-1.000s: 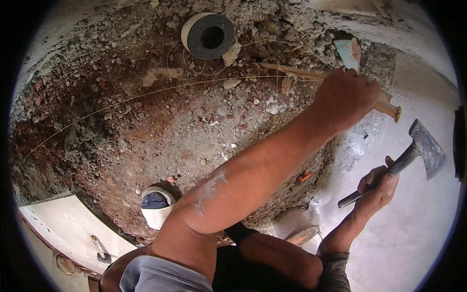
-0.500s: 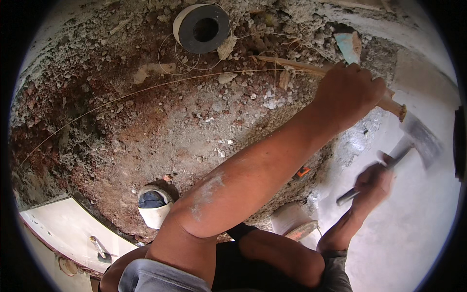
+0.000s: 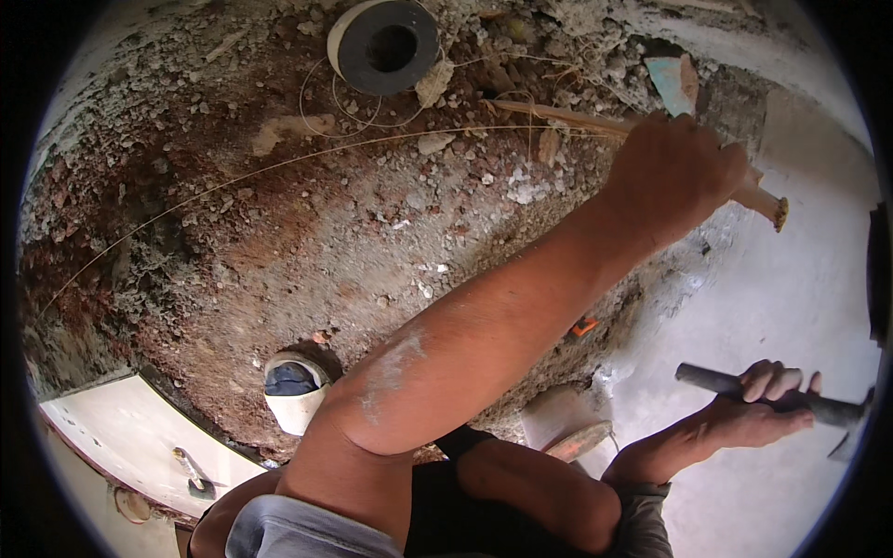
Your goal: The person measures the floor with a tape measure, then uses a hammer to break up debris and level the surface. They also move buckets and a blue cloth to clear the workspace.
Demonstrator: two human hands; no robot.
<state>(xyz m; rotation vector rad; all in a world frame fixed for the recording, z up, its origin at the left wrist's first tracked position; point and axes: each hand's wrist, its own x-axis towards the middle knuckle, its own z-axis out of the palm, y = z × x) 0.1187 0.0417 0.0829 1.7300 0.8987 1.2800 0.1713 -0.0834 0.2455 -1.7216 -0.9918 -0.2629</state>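
Observation:
My left hand (image 3: pixel 672 172) is wrapped round a pointed wooden stake (image 3: pixel 767 203), with the stake's frayed, battered end sticking out on the right. Its thin end reaches left over the rubble, where a pale string (image 3: pixel 279 167) runs near it. At the lower right my right hand (image 3: pixel 765 409) grips the dark handle of a hammer (image 3: pixel 709 377). The hammer's head lies at the dark right rim of the picture and is mostly hidden. A gap separates the hammer from the stake.
Loose soil and rubble (image 3: pixel 307 232) spread across the middle. A capped pipe end (image 3: pixel 358 56) stands at the far side, and a white pipe (image 3: pixel 299 409) stuffed with dark material is nearer. A white wall (image 3: pixel 809 279) rises on the right. A trowel (image 3: pixel 197 476) lies lower left.
My right hand has swung the hammer away from the stake's battered end, down and to the right. My left hand keeps its hold on the stake and has hardly moved.

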